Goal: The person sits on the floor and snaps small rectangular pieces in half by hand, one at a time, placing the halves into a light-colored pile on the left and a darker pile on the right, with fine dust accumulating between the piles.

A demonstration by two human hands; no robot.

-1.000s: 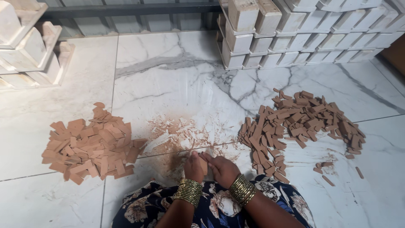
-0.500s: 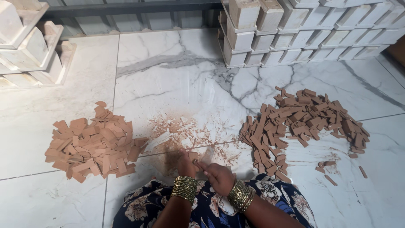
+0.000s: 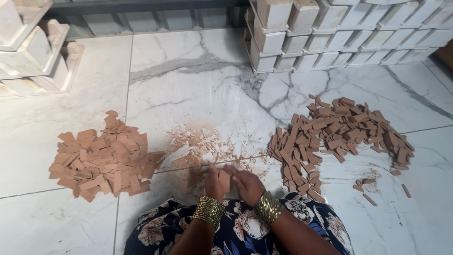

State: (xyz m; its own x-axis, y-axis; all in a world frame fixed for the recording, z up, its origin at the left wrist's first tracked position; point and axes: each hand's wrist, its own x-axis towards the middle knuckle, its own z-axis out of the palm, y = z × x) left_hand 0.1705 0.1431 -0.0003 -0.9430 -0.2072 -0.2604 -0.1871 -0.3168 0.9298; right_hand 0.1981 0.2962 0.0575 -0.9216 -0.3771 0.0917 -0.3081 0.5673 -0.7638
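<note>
Presently: left hand (image 3: 214, 182) and right hand (image 3: 246, 183) pinched small flat terracotta-coloured piece (image 3: 224, 180) between them, low over marble floor (image 3: 188, 89), above floral-clad lap. Piece looked thin, rectangular, matte. Judged light, stiff, brittle; best gripped by its edges. Sorted pile (image 3: 101, 160) lay left, larger heap (image 3: 339, 134) right, crumbs (image 3: 207, 144) between.

The clay piece (image 3: 224, 180) shows only as a sliver between the left hand (image 3: 213, 183) and right hand (image 3: 246, 183) (grip unclear); stacked white blocks (image 3: 330, 38) run off the top edge.
</note>
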